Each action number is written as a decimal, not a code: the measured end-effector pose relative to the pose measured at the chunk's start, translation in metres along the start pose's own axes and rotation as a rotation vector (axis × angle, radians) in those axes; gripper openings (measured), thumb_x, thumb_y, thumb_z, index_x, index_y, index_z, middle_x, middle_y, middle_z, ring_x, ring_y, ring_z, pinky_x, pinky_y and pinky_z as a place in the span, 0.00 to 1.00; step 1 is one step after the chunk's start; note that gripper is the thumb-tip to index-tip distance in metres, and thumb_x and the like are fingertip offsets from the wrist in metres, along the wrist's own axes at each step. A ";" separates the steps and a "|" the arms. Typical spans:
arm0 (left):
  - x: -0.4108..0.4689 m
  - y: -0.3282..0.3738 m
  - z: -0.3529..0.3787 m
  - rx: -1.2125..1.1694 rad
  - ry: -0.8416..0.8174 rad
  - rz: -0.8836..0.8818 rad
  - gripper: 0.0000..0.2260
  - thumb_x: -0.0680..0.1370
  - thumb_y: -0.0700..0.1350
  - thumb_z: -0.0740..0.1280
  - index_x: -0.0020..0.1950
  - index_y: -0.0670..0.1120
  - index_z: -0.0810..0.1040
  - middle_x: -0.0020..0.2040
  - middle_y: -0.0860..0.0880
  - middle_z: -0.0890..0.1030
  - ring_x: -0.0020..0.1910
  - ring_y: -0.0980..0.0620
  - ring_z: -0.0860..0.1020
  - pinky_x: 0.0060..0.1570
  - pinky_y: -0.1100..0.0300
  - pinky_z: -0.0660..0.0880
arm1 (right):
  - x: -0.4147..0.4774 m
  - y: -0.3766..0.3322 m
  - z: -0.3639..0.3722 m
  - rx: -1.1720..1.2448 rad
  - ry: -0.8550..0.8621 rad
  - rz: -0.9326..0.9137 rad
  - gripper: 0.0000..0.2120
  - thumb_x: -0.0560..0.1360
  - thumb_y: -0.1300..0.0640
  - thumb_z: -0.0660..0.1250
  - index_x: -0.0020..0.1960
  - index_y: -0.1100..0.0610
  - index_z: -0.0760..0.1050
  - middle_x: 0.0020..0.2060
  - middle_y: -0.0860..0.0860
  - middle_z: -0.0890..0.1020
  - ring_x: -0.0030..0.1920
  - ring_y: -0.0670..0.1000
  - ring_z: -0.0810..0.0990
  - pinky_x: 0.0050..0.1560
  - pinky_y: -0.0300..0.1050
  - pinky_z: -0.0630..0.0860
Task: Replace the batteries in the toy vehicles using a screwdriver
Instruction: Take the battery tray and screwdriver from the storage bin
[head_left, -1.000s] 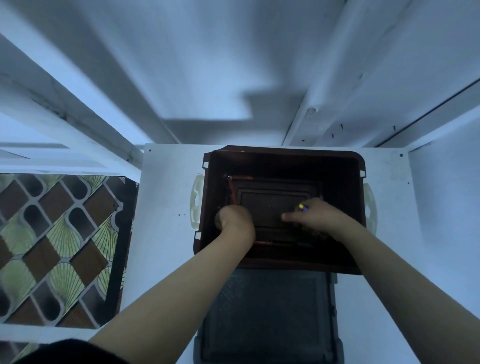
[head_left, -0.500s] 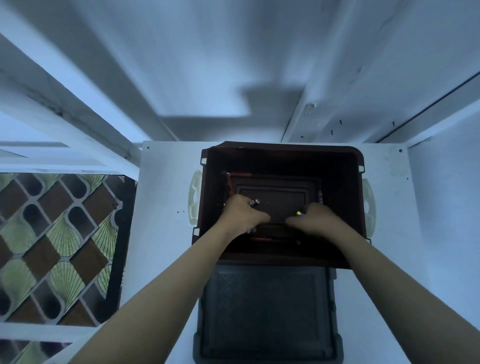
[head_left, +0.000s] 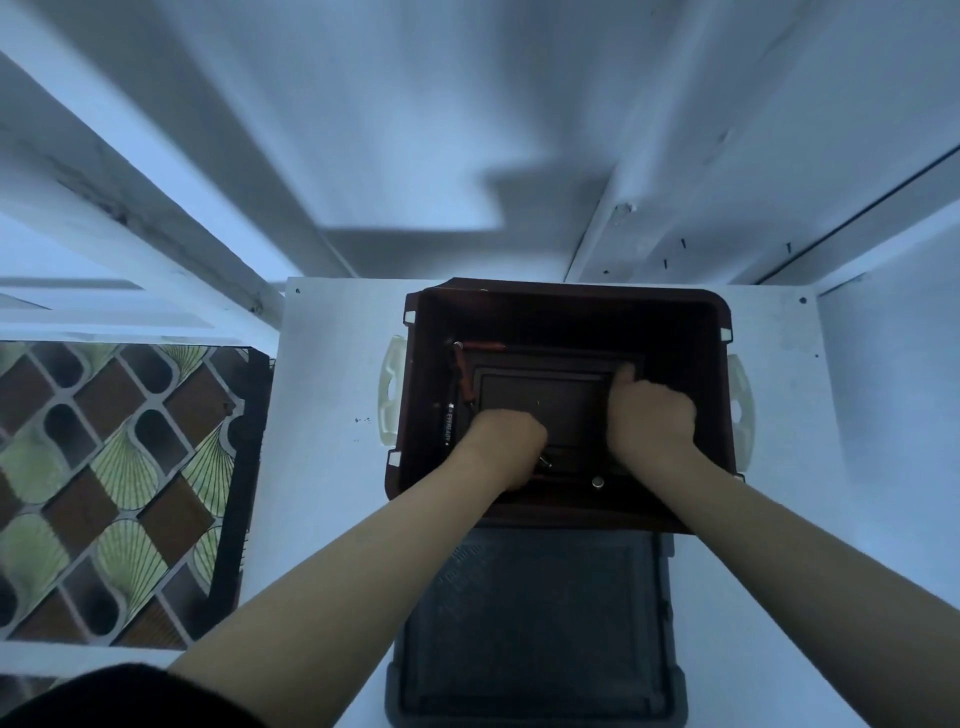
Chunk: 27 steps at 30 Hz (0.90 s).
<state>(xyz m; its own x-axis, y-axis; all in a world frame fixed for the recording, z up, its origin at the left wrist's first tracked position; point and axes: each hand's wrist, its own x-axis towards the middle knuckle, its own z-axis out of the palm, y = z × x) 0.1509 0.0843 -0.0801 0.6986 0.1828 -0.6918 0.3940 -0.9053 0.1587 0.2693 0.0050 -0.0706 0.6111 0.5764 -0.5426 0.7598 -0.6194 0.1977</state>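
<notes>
Lying just left of the left grip (head_left: 506, 444) — a battery (head_left: 448, 425).

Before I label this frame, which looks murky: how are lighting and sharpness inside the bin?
Head view: dim, bluish light; the bin interior is underexposed, so whatever the left hand and right hand hold is unreadable; the battery label is legible; wide-angle distortion splays the wall edges.

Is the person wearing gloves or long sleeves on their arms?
No gloves: the left hand and right hand are bare, left forearm and right forearm uncovered, no watch showing. A dark piece of clothing shows at the bottom left corner.
</notes>
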 end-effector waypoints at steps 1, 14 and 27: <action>0.000 0.000 0.000 0.032 -0.007 0.017 0.13 0.78 0.35 0.60 0.60 0.42 0.78 0.59 0.44 0.79 0.56 0.43 0.79 0.48 0.51 0.76 | 0.003 -0.001 0.004 -0.071 -0.005 -0.007 0.29 0.77 0.63 0.62 0.74 0.65 0.54 0.54 0.56 0.80 0.51 0.54 0.82 0.34 0.42 0.69; 0.002 -0.004 -0.001 -0.014 -0.015 0.132 0.11 0.79 0.35 0.61 0.59 0.41 0.78 0.55 0.43 0.79 0.53 0.42 0.79 0.45 0.52 0.75 | 0.003 0.002 0.003 -0.106 -0.036 -0.014 0.14 0.78 0.66 0.60 0.63 0.64 0.69 0.56 0.55 0.80 0.54 0.53 0.81 0.39 0.42 0.69; -0.004 0.005 -0.007 -0.271 -0.182 -0.363 0.17 0.79 0.51 0.66 0.62 0.41 0.75 0.58 0.46 0.77 0.56 0.47 0.79 0.48 0.57 0.76 | -0.019 0.001 0.008 -0.236 -0.065 -0.066 0.06 0.76 0.67 0.61 0.43 0.59 0.71 0.30 0.49 0.69 0.28 0.46 0.68 0.24 0.38 0.58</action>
<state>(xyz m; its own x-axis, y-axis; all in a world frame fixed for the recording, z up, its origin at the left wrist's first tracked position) 0.1541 0.0820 -0.0722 0.3810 0.3761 -0.8447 0.7509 -0.6589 0.0453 0.2564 -0.0106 -0.0670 0.5485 0.5714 -0.6105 0.8332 -0.4352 0.3412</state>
